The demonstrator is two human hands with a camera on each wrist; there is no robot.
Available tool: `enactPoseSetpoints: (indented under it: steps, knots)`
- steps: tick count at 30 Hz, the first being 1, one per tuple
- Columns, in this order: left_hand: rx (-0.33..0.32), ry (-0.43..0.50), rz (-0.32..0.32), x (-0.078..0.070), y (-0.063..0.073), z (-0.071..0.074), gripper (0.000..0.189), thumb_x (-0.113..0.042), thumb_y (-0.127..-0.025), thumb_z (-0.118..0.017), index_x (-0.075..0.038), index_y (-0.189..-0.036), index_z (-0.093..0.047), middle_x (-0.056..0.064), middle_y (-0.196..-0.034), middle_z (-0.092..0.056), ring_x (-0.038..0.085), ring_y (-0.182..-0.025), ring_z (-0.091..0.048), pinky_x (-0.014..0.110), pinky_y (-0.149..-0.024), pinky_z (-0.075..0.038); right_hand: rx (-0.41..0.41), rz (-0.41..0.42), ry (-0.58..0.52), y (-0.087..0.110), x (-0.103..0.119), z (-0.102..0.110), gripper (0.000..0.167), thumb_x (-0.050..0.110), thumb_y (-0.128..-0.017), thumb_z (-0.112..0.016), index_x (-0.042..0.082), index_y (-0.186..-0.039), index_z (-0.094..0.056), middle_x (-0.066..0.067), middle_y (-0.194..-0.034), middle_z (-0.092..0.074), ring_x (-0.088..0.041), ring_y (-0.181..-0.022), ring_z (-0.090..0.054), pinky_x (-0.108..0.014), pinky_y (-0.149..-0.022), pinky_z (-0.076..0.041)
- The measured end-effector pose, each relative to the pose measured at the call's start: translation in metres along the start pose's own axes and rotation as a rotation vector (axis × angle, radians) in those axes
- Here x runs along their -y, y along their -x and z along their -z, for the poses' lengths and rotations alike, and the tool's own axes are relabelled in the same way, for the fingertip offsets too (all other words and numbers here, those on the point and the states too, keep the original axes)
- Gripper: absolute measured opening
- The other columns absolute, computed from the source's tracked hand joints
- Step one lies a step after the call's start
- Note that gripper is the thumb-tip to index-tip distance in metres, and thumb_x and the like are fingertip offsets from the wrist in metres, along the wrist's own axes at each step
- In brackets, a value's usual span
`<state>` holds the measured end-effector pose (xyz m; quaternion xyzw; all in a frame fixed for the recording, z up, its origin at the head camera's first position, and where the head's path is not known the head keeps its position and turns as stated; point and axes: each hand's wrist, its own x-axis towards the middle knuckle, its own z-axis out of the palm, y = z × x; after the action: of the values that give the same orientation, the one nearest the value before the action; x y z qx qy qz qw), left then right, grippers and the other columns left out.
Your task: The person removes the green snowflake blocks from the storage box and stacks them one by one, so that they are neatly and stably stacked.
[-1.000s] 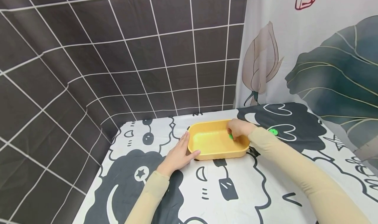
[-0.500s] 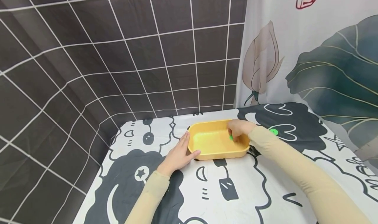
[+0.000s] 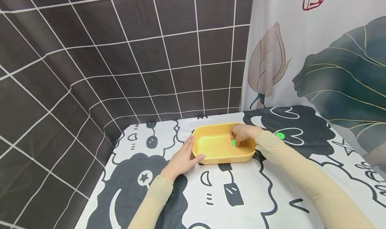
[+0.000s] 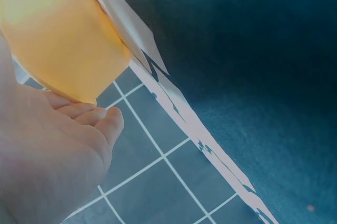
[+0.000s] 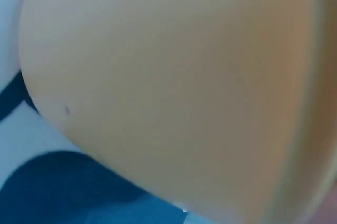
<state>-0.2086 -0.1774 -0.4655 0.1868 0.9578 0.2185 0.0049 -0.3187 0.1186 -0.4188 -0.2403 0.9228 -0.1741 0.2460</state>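
Observation:
A yellow oval plastic tub (image 3: pixel 214 145) with low walls stands on the patterned cloth in the head view. At its left end my left hand (image 3: pixel 181 158) rests against the wall, fingers extended and thumb along the front rim. In the left wrist view, that hand's fingertips lie against the tub (image 4: pixel 68 40). My right hand (image 3: pixel 241 133) reaches over the right rim, its curled fingers pinching a small green knobbly piece (image 3: pixel 233 142) close over the tub's floor. The fingers hide part of this piece. Only the tub's outer wall (image 5: pixel 158 77) fills most of the right wrist view.
A second small green piece (image 3: pixel 280 135), round with a bumpy edge, lies on the cloth (image 3: pixel 250 185) right of the tub, just beyond my right sleeve. A dark gridded curtain (image 3: pixel 150 54) hangs behind and left; a leaf-print curtain (image 3: pixel 271 71) hangs at the right.
My right hand has shifted slightly left and down inside the tub, and more of the green piece shows. My left hand and the tub stay in place.

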Motion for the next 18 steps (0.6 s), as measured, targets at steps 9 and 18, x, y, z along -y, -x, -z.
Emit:
enactPoseSetpoints:
  steps: [9, 18]
  knots:
    - [0.005, 0.007, 0.005, 0.0002, 0.0002, -0.001, 0.102, -0.075, -0.094, -0.042, -0.005, -0.161, -0.012, 0.006, -0.169, -0.009, 0.025, -0.154, -0.015, 0.046, -0.12, -0.027, 0.022, 0.084, -0.103, -0.0039, -0.0002, -0.0045, 0.023, -0.003, -0.077, -0.078, 0.008, -0.09, -0.063, -0.003, -0.08, -0.055, -0.014, -0.059, -0.051, -0.021, -0.054, -0.039]
    - [0.004, 0.007, 0.009, 0.0003, -0.0007, -0.0008, 0.103, -0.077, -0.094, -0.041, -0.005, -0.162, -0.012, 0.006, -0.169, -0.009, 0.026, -0.154, -0.016, 0.046, -0.12, -0.027, -0.058, 0.207, -0.182, -0.0088, 0.0017, -0.0066, 0.014, -0.001, -0.084, -0.069, 0.005, -0.096, -0.066, 0.001, -0.077, -0.057, -0.013, -0.068, -0.051, -0.024, -0.064, -0.04]
